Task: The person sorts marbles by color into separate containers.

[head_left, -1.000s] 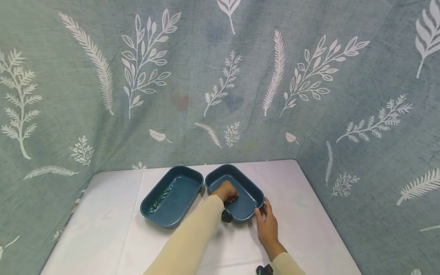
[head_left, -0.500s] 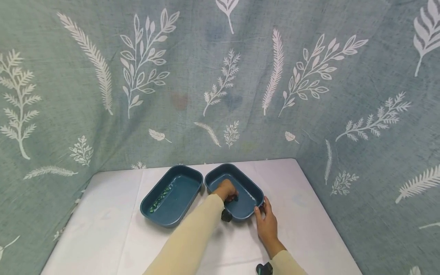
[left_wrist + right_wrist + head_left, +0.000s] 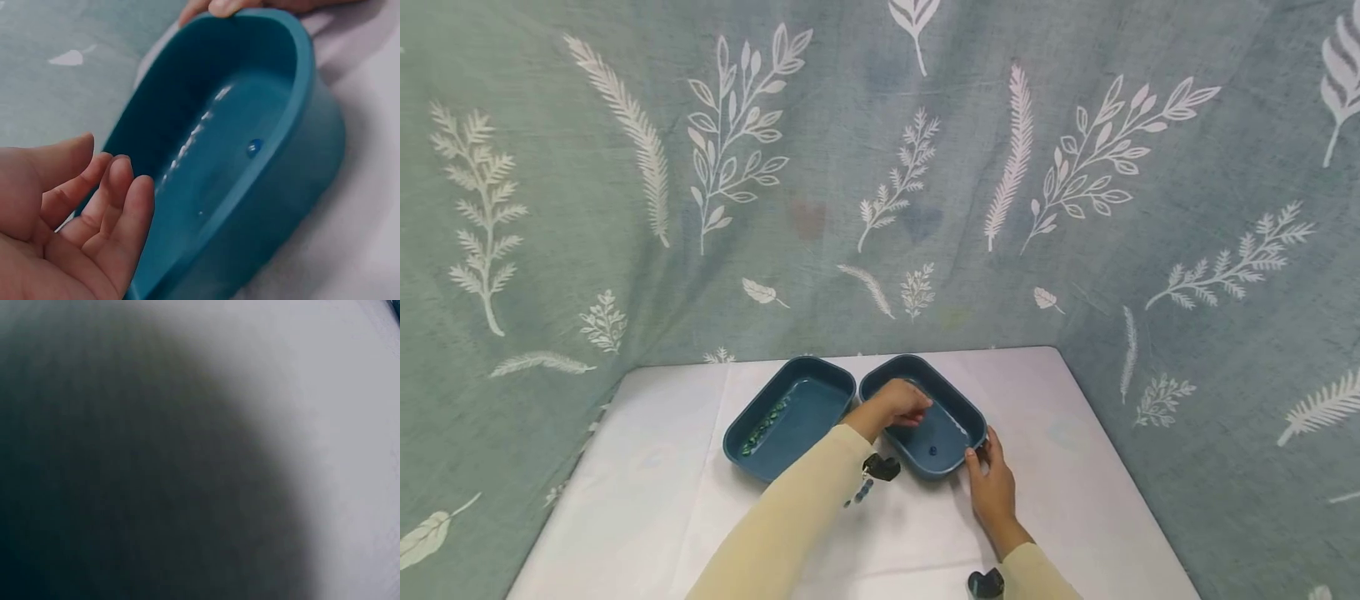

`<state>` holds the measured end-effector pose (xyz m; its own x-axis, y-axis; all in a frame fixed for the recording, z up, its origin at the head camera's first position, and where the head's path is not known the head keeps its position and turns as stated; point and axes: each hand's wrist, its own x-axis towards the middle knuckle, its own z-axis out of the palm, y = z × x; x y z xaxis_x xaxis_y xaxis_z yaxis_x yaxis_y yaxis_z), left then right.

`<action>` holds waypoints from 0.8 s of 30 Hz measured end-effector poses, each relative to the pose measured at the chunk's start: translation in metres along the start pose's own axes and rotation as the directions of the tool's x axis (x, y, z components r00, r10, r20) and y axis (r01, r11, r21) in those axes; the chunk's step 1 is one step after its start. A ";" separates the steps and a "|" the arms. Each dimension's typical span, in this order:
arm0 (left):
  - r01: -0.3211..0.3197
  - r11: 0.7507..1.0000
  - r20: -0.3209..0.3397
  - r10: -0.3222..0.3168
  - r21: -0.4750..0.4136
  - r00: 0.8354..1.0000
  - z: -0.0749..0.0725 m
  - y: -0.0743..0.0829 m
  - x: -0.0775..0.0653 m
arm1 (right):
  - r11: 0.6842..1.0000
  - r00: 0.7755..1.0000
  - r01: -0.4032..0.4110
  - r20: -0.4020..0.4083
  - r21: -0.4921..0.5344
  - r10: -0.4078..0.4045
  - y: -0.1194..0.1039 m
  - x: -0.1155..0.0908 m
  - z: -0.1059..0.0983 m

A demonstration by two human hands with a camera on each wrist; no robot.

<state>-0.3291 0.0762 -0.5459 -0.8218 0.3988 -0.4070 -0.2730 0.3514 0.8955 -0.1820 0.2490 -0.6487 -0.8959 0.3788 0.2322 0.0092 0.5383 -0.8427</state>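
My left hand (image 3: 901,404) is over the right-hand blue tray (image 3: 966,410), its fingers loosely bent. In the left wrist view a gap shows between thumb and fingertips (image 3: 142,187), with nothing held. A small, glossy, round blue piece (image 3: 254,147) lies on the tray floor; the head view shows this blue piece (image 3: 933,451) near the tray's front end. My right hand (image 3: 992,487) holds the tray's near right corner, thumb at the rim and fingers along the outer wall. The right wrist view shows only a dark blur and pale cloth.
Left of it stands a matching blue tray (image 3: 831,367) with several small green pieces (image 3: 765,427) along its left side. Several small blue pieces (image 3: 863,490) show beside the left wrist camera (image 3: 881,467). A patterned cloth (image 3: 958,292) encloses the white table (image 3: 647,467) at back and sides.
My left hand has risen from the tray floor and its fingers have loosened, leaving the blue piece in sight there. The right hand keeps its hold. The head view has shifted slightly.
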 end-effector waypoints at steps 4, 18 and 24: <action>-0.005 0.998 0.019 0.006 -0.060 1.000 -0.010 -0.004 -0.012 | 1.000 1.000 -0.016 0.011 -0.001 0.016 -0.002 0.000 -0.002; -0.062 0.992 0.040 0.067 -0.114 0.997 -0.039 -0.038 -0.065 | 1.000 1.000 -0.010 0.008 -0.005 0.010 -0.003 0.000 -0.002; -0.077 0.987 0.033 0.083 -0.142 0.996 -0.052 -0.068 -0.094 | 1.000 1.000 -0.013 0.012 -0.011 0.013 -0.003 -0.003 -0.001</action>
<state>-0.2593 -0.0291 -0.5591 -0.8248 0.4539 -0.3373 -0.2771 0.1955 0.9407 -0.1789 0.2468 -0.6465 -0.9011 0.3765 0.2151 0.0258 0.5417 -0.8402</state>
